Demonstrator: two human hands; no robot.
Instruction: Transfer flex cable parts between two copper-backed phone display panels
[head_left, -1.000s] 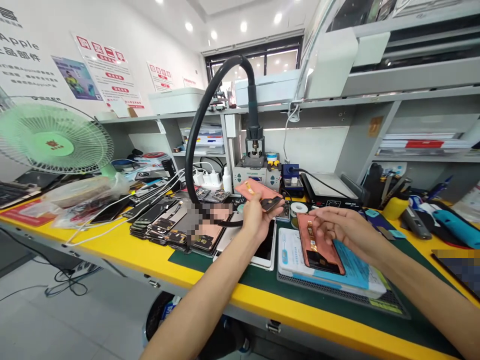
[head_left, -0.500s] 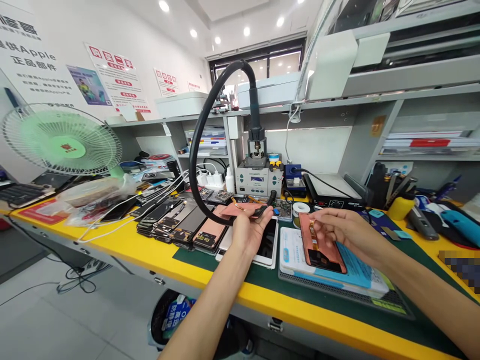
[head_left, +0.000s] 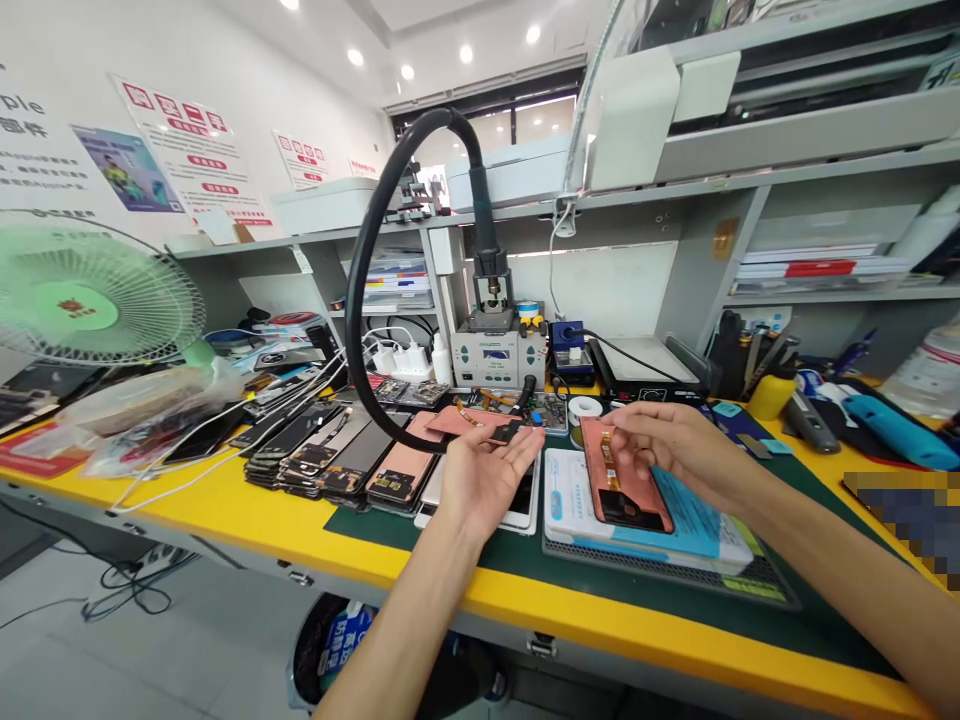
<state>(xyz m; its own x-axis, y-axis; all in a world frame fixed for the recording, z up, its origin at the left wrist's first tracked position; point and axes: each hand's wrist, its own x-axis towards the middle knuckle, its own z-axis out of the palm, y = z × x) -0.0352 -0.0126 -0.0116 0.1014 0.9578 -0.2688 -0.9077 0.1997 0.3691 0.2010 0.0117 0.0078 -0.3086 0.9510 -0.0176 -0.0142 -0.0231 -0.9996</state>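
My right hand (head_left: 667, 450) pinches the upper edge of a phone screen (head_left: 645, 485), its copper-pink back towards me. A gold flex cable runs down that back to a black lower end. Beneath it lies a white and blue box (head_left: 574, 500). My left hand (head_left: 484, 475) is palm up, fingers stretched out, above a white tablet (head_left: 521, 515). Just behind its fingers lies another copper-pink phone screen (head_left: 450, 422) with a small flex cable; whether the hand touches it I cannot tell. To the left are stacked phone screens (head_left: 360, 465).
A thick black hose (head_left: 360, 260) arches from the hot-air station (head_left: 495, 355) close behind my left hand. A solder spool (head_left: 585, 415) stands between the hands, further back. On the left are a green fan (head_left: 82, 300) and white cables (head_left: 225, 455). Tools (head_left: 772, 395) crowd the right.
My left hand has unfolded, its thumb and fingers further apart beside the pink screen. My right hand keeps hold of its screen. The view has turned slightly right.
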